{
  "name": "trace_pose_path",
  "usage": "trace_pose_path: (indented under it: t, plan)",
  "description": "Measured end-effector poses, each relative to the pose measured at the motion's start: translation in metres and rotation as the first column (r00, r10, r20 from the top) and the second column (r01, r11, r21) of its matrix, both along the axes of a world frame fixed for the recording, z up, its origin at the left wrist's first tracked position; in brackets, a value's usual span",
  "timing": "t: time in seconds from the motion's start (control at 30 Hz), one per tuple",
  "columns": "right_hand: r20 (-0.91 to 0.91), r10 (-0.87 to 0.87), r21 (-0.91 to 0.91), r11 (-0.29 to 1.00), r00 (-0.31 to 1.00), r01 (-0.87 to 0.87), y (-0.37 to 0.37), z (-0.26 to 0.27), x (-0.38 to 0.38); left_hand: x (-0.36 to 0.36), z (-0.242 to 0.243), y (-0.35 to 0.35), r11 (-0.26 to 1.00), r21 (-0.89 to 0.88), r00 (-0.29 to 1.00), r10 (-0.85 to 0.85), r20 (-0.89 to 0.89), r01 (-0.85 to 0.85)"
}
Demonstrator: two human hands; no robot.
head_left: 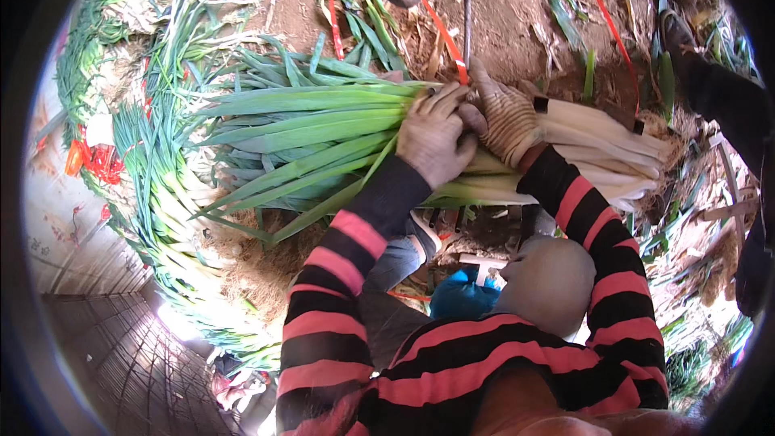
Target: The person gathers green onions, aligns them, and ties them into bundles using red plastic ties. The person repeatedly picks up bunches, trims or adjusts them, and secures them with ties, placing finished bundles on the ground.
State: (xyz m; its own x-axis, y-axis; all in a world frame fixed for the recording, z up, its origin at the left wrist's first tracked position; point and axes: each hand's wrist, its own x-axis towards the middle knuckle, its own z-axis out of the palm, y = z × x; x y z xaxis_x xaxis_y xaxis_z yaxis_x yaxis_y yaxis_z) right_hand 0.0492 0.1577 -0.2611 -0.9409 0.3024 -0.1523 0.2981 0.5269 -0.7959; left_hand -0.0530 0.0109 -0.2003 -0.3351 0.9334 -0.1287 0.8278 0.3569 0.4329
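Observation:
A thick bundle of large green onions (303, 115) lies crosswise before me, leaves to the left and pale stems (605, 145) with roots to the right. My left hand (436, 136) is over its middle, fingers curled at the upper side. Close beside it, my right hand (505, 115), in a striped work glove with bare fingertips showing, is bent over the stems. A red plastic tape (447, 39) runs down from above to where the hands meet. My fingers hide its lower end. A thin metal rod (466, 6) stands just above.
More green onions (163, 194) are heaped along the left, near red tape bundles (103, 160). Leaf scraps and red strips litter the dirt floor (508, 18). A dark trouser leg (726, 109) of another person is at the right. Below the bundle sits a blue bag (463, 293).

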Motion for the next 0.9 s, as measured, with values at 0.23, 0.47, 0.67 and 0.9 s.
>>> trace_pose_path:
  t: [0.23,0.47,0.67,0.9]
  plan:
    - [0.090,-0.001,0.198,0.980,0.996,-0.017,-0.011,0.000,-0.011,-0.119,0.015,-0.014,0.901,-0.343,0.956,0.291,0.030,-0.264]
    - [0.147,-0.042,0.263,0.965,0.988,0.002,-0.012,0.002,-0.010,-0.097,0.018,-0.020,0.806,-0.558,0.980,0.148,-0.131,-0.197]
    - [0.082,-0.003,0.211,0.977,0.997,-0.015,-0.008,0.001,-0.008,-0.093,0.035,-0.019,0.868,-0.480,0.981,0.036,-0.192,-0.126]
    - [0.118,-0.013,0.193,0.981,0.993,-0.010,-0.012,-0.001,-0.010,-0.102,-0.003,0.012,0.788,-0.611,0.997,-0.032,0.075,0.071]
